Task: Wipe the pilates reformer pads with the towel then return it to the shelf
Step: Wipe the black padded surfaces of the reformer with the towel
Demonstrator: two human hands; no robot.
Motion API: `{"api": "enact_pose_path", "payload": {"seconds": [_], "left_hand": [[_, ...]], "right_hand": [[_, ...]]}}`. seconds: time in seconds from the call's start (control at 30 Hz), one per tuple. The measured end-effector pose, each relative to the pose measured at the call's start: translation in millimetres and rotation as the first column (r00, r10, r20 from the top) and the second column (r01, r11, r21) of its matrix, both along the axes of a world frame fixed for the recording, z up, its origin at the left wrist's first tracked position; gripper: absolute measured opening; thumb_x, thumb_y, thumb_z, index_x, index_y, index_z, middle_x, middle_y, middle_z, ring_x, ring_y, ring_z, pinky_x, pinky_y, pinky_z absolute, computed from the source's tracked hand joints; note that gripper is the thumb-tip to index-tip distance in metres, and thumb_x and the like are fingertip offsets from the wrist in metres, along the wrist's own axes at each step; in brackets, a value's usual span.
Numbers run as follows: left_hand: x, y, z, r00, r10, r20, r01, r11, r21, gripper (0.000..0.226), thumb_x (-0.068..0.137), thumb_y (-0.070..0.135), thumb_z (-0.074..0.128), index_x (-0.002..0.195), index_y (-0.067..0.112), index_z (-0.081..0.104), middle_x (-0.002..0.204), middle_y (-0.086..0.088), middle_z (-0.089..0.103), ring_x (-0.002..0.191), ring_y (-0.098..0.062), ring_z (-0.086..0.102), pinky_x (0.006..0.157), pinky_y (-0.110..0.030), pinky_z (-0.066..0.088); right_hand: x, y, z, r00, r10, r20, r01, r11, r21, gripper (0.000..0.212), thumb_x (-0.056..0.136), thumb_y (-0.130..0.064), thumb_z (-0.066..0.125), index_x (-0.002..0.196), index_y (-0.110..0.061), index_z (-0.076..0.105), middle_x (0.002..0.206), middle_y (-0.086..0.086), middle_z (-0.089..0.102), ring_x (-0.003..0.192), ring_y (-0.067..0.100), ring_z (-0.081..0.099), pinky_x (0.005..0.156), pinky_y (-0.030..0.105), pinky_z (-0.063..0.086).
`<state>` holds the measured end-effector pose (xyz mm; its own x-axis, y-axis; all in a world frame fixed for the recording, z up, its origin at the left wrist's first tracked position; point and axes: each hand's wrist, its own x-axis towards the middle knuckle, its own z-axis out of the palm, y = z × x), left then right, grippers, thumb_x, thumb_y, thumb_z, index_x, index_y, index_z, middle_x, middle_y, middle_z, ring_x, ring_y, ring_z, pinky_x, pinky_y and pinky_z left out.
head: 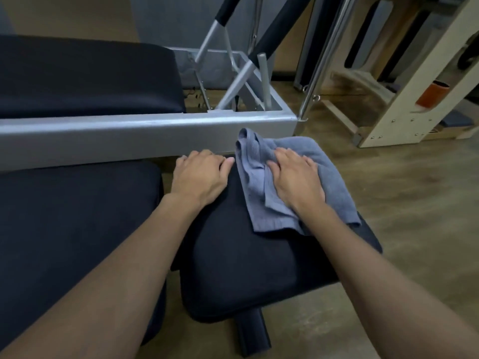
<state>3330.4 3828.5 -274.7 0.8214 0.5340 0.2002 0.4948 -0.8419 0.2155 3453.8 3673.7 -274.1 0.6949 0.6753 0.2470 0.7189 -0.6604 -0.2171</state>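
From the head camera I look down along both bare forearms, which enter from the bottom corners and meet near the middle of the frame.

My right hand (pixel 295 177) lies flat, palm down, on a grey-blue towel (pixel 334 177) just right of center. Its fingers are straight and slightly spread, pressing the cloth down rather than pinching it. The towel is loosely folded and rumpled, with a bunched corner sticking up toward the rail at its upper left, and its right edge hangs slightly over the side of the pad beneath it.

That pad (pixel 233 255) is black and cushioned, filling the lower center of the frame, with a dark post (pixel 252 332) showing under its near edge at bottom center.

My left hand (pixel 199 174) rests on the same pad's far left part, just beside the towel but not on it. Its fingers are curled lightly and held close together, the tips at the pad's far edge; it holds nothing.

A larger black pad (pixel 72 229) fills the lower left, separated from the first by a narrow gap. A silver metal rail (pixel 145 133) runs across the middle of the frame behind both hands. Above it, upper left, is another black pad (pixel 85 79). Silver bars with black sleeves (pixel 233 73) rise at top center. At the right edge stands a pale wooden frame (pixel 414 104) on a brown wood-look floor (pixel 414 203).
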Motion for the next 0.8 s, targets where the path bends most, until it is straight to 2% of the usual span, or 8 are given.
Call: {"api": "enact_pose_path", "payload": {"seconds": [0.13, 0.23, 0.37, 0.47, 0.53, 0.6, 0.67, 0.8], "left_hand": [[4.0, 3.1, -10.0, 0.999, -0.002, -0.032, 0.003, 0.999, 0.042, 0.048, 0.100, 0.044, 0.026, 0.112, 0.022, 0.067, 0.124, -0.007, 0.063, 0.112, -0.029, 0.056, 0.103, -0.048, 0.035], [4.8, 0.9, -4.3, 0.997, 0.003, -0.072, -0.001, 1.000, 0.018, 0.048, 0.100, 0.044, 0.025, 0.116, 0.023, 0.065, 0.127, -0.006, 0.061, 0.115, -0.029, 0.054, 0.105, -0.050, 0.033], [4.3, -3.0, 2.9, 0.991, -0.010, -0.133, 0.002, 0.998, -0.058, 0.049, 0.101, 0.042, 0.023, 0.126, 0.021, 0.060, 0.134, -0.008, 0.056, 0.124, -0.029, 0.049, 0.107, -0.054, 0.029], [0.6, -2.8, 4.4, 0.993, -0.019, -0.115, 0.012, 0.998, -0.065, 0.048, 0.101, 0.043, 0.024, 0.122, 0.021, 0.062, 0.132, -0.008, 0.057, 0.122, -0.029, 0.050, 0.106, -0.055, 0.031], [-1.2, -3.5, 5.3, 0.994, -0.037, -0.099, 0.030, 0.997, -0.069, 0.048, 0.100, 0.043, 0.025, 0.119, 0.021, 0.063, 0.130, -0.008, 0.058, 0.120, -0.030, 0.052, 0.105, -0.054, 0.031], [-3.3, -4.9, 7.7, 0.994, -0.039, -0.100, 0.031, 0.996, -0.078, 0.048, 0.100, 0.043, 0.026, 0.117, 0.020, 0.065, 0.128, -0.009, 0.059, 0.117, -0.031, 0.053, 0.105, -0.054, 0.032], [-5.8, -7.8, 10.8, 0.994, -0.039, -0.104, 0.032, 0.997, -0.070, 0.049, 0.101, 0.042, 0.025, 0.114, 0.019, 0.066, 0.125, -0.010, 0.059, 0.115, -0.032, 0.054, 0.103, -0.052, 0.033], [-6.7, -7.0, 17.4, 0.997, -0.022, -0.078, 0.014, 0.994, -0.107, 0.053, 0.101, 0.043, 0.022, 0.107, 0.016, 0.067, 0.118, -0.013, 0.063, 0.109, -0.034, 0.057, 0.097, -0.046, 0.040]], "right_hand": [[49.0, 49.1, 2.6, 0.999, -0.031, 0.017, 0.033, 0.991, -0.128, 0.035, 0.100, -0.038, 0.032, 0.099, -0.017, 0.059, 0.107, 0.009, 0.068, 0.104, 0.031, 0.059, 0.089, 0.044, 0.034], [48.9, 42.2, 5.4, 0.999, -0.035, 0.022, 0.037, 0.994, -0.106, 0.037, 0.098, -0.040, 0.031, 0.100, -0.018, 0.061, 0.106, 0.007, 0.069, 0.103, 0.030, 0.059, 0.091, 0.044, 0.035], [28.9, -9.2, 10.0, 0.999, -0.036, -0.036, 0.035, 0.999, -0.007, 0.030, 0.100, -0.032, 0.036, 0.100, -0.015, 0.060, 0.109, 0.003, 0.067, 0.110, 0.025, 0.055, 0.102, 0.048, 0.034], [11.2, -66.1, 8.9, 0.997, -0.071, -0.019, 0.072, 0.997, 0.019, 0.023, 0.101, -0.028, 0.040, 0.094, -0.013, 0.056, 0.102, 0.004, 0.064, 0.103, 0.026, 0.056, 0.091, 0.045, 0.041], [-4.1, -103.5, 7.2, 0.993, -0.117, -0.029, 0.118, 0.992, 0.047, 0.022, 0.101, -0.027, 0.042, 0.098, -0.011, 0.058, 0.104, 0.006, 0.065, 0.102, 0.027, 0.057, 0.083, 0.041, 0.044], [-27.6, -135.8, 3.3, 0.985, -0.157, -0.068, 0.162, 0.984, 0.078, 0.026, 0.101, -0.026, 0.043, 0.112, -0.010, 0.060, 0.117, 0.007, 0.065, 0.111, 0.026, 0.057, 0.089, 0.038, 0.044], [-59.9, -155.7, -1.9, 0.980, -0.189, -0.062, 0.194, 0.978, 0.080, 0.034, 0.102, -0.026, 0.042, 0.126, -0.012, 0.059, 0.134, 0.006, 0.060, 0.128, 0.025, 0.051, 0.105, 0.040, 0.039], [-119.7, -132.7, -8.3, 0.994, -0.103, 0.042, 0.099, 0.991, 0.088, 0.043, 0.096, -0.028, 0.034, 0.119, -0.014, 0.067, 0.131, 0.002, 0.064, 0.128, 0.026, 0.053, 0.109, 0.044, 0.029]]}}
